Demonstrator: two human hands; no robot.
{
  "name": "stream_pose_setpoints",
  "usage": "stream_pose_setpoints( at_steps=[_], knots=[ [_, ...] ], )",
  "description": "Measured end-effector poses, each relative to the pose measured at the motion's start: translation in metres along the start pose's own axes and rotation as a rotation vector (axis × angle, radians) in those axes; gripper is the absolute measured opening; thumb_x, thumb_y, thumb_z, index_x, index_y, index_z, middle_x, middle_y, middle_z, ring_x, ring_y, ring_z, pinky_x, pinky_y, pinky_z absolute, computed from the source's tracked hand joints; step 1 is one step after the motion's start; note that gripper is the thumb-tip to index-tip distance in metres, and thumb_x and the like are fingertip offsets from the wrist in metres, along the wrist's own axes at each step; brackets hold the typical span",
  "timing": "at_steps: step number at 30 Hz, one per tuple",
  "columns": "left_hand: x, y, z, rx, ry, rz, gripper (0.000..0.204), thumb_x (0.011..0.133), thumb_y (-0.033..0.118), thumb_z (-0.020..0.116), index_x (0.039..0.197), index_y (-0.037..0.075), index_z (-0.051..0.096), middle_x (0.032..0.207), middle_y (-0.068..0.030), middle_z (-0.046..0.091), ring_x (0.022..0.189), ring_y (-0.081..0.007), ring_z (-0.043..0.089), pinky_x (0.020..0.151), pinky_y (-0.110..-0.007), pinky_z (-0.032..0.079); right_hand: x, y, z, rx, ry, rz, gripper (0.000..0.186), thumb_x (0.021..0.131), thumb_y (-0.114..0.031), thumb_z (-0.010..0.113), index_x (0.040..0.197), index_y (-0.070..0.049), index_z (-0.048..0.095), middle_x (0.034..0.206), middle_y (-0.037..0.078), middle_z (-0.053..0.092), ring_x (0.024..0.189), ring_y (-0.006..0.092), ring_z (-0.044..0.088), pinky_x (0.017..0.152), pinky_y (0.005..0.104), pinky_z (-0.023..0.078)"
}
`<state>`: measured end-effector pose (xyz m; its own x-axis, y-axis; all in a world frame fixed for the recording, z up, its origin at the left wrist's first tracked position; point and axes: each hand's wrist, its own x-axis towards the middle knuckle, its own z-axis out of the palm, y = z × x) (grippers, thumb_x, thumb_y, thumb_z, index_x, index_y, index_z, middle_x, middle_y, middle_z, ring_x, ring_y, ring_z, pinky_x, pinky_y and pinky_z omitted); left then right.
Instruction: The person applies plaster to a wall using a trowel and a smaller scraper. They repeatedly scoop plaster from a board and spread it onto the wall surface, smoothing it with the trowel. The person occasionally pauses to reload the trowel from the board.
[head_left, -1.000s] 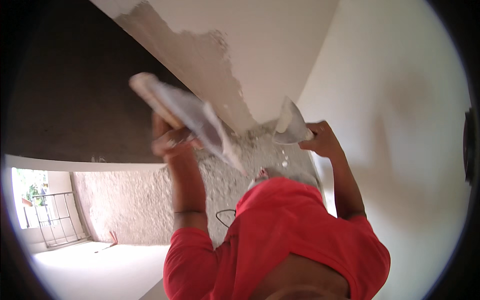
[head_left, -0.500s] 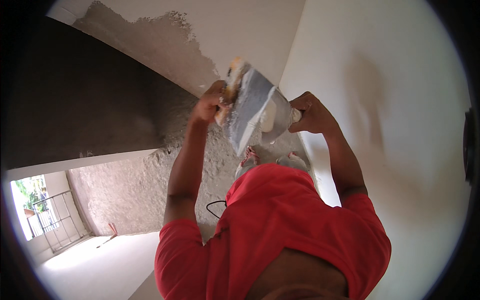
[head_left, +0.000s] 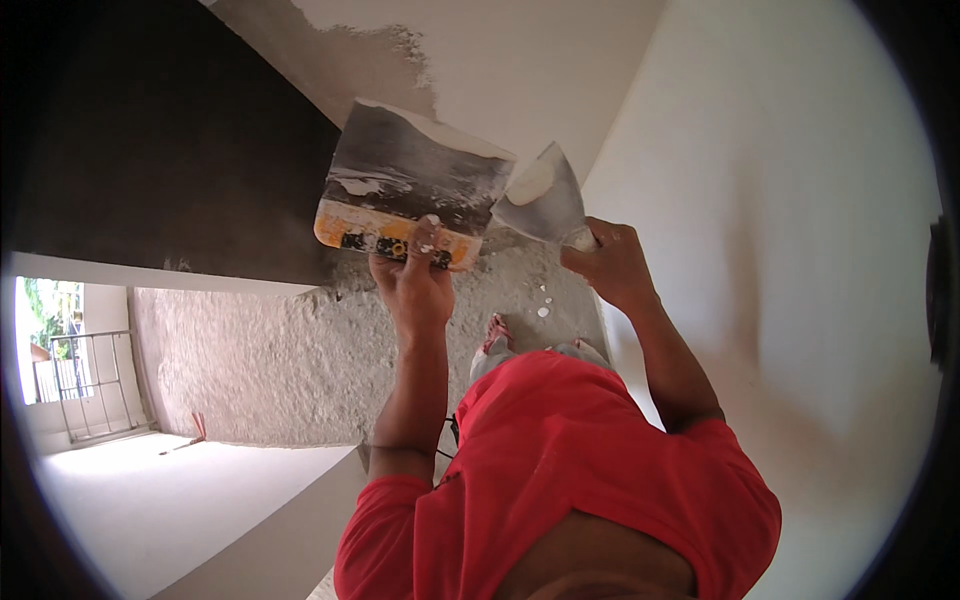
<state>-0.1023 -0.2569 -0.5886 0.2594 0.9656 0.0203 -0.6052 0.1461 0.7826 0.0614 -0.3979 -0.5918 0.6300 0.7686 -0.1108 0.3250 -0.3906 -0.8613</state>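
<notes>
My left hand [head_left: 415, 283] is closed round the orange and black handle of a wide putty knife [head_left: 420, 160], thumb on the handle's face. Its broad metal blade points away from me and carries streaks of white filler [head_left: 465, 137]. In my right hand [head_left: 618, 262] is a smaller scraper [head_left: 560, 208], gripped by its whitish handle. A smear of pale filler lies on that fan-shaped blade. The scraper's blade tip is at the right edge of the wide blade; whether they touch I cannot tell.
Ahead is a pale wall [head_left: 540, 70] with a rough grey unpainted patch [head_left: 350, 60]. A smooth white wall [head_left: 780, 250] stands close on my right. To the left are a dark panel-like surface [head_left: 160, 150] and a metal grille [head_left: 95, 385]. White bits [head_left: 543, 312] lie on the rough floor [head_left: 290, 370].
The wide putty knife has turned from steeply tilted to showing its broad face, moving left. The scraper has swung away from it, its blade now pointing up and left.
</notes>
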Motion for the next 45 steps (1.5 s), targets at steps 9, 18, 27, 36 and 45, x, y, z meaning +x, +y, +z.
stream_pose_setpoints(
  at_steps=[9, 18, 27, 36, 45],
  knots=[
    [-0.001, 0.022, 0.017, 1.077, -0.856, 0.759, 0.051, 0.070, -0.003, 0.069, 0.119, 0.012, 0.066, 0.119, -0.0140, 0.065, 0.115, -0.0306, 0.061, 0.084, -0.037, 0.056, 0.011, -0.006, -0.032, -0.085, -0.029, -0.079, 0.027, 0.070, -0.017, 0.069, 0.086, 0.005, 0.065, 0.055, 0.015, 0.052, 0.049, 0.0192, 0.050, 0.057, 0.0346, 0.046],
    [-0.011, 0.005, -0.024, 0.747, -0.111, -0.097, 0.031, 0.079, -0.001, 0.066, 0.110, 0.004, 0.063, 0.101, -0.0105, 0.068, 0.088, -0.0229, 0.067, 0.069, -0.033, 0.055, 0.030, 0.011, -0.015, 0.082, 0.222, -0.389, 0.029, 0.083, -0.012, 0.067, 0.109, 0.002, 0.062, 0.082, 0.009, 0.059, 0.069, 0.0125, 0.054, 0.062, 0.0269, 0.045],
    [-0.068, -0.006, 0.039, -0.156, -0.073, -0.371, 0.030, 0.082, 0.000, 0.064, 0.109, -0.001, 0.054, 0.098, -0.0092, 0.062, 0.088, -0.0206, 0.064, 0.078, -0.037, 0.054, 0.063, 0.044, 0.026, 0.059, 0.323, -0.916, 0.060, 0.083, -0.010, 0.067, 0.139, -0.007, 0.048, 0.112, 0.014, 0.060, 0.104, 0.0260, 0.056, 0.085, 0.0365, 0.048],
    [0.031, 0.092, 0.066, -0.008, -0.105, 0.152, 0.031, 0.079, -0.003, 0.065, 0.109, 0.001, 0.058, 0.097, -0.0067, 0.065, 0.083, -0.0182, 0.065, 0.073, -0.035, 0.054, 0.075, 0.187, 0.055, -0.247, 0.278, -0.513, 0.053, 0.081, -0.006, 0.063, 0.133, -0.004, 0.053, 0.094, 0.021, 0.062, 0.087, 0.0369, 0.062, 0.076, 0.0433, 0.050],
    [0.192, 0.309, 0.198, 1.245, -0.050, 1.665, 0.047, 0.077, -0.002, 0.054, 0.122, 0.010, 0.058, 0.107, -0.0149, 0.066, 0.096, -0.0364, 0.061, 0.086, -0.044, 0.047, -0.023, 0.339, 0.103, -0.185, 0.163, -0.103, 0.030, 0.065, -0.015, 0.072, 0.089, 0.002, 0.065, 0.076, 0.022, 0.064, 0.076, 0.0393, 0.066, 0.068, 0.0433, 0.051]
  ],
)
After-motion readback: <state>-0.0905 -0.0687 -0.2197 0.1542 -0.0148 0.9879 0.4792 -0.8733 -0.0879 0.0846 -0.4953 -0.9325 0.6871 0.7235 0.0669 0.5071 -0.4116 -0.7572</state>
